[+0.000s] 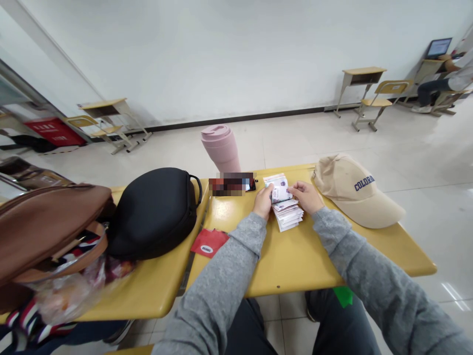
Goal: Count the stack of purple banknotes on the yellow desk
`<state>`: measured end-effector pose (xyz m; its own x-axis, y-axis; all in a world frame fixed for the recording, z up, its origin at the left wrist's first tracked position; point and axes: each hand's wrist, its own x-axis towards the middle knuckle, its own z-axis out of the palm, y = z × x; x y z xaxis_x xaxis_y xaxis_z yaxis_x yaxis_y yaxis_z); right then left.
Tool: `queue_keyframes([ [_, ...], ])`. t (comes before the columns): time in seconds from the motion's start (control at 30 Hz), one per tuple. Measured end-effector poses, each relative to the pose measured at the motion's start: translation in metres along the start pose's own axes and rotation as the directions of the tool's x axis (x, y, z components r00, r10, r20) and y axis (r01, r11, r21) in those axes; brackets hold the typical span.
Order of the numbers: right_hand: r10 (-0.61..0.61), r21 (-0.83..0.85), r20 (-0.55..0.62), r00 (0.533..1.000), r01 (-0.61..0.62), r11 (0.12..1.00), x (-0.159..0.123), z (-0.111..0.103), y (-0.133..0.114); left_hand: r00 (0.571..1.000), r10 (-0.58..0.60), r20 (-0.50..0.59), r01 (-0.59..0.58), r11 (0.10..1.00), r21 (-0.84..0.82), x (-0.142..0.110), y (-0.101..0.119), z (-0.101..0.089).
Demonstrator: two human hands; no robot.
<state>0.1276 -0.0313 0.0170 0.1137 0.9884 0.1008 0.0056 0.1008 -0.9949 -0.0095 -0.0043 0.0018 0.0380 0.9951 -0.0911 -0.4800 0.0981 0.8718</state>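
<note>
My left hand [263,201] is closed round the left edge of a small wad of banknotes [280,192], its thumb lying on top. At the wad's right edge, my right hand [308,198] pinches with thumb and forefinger; the other fingers are curled. Just below, nearer to me, a fanned pile of banknotes [288,217] rests on the yellow desk [295,266]. To the left of my left hand lies a phone [251,182], partly blurred out. A red packet [210,242] lies beside my left forearm.
A pink tumbler [220,148] stands at the desk's far edge. A beige cap [360,192] lies right of my hands. On the left desk are a black case [155,212], a brown bag [55,222] and a plastic bag [66,296]. A person [451,81] sits far right.
</note>
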Motion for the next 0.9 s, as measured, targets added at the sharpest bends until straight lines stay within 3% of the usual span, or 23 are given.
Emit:
queue_keyframes([
  [0.9,-0.017,0.062,0.081,0.997,0.012,0.998,-0.0016,-0.0003,-0.0017,1.000,-0.011,0.008,0.011,1.000,-0.018,-0.0021,0.0023,0.0013],
])
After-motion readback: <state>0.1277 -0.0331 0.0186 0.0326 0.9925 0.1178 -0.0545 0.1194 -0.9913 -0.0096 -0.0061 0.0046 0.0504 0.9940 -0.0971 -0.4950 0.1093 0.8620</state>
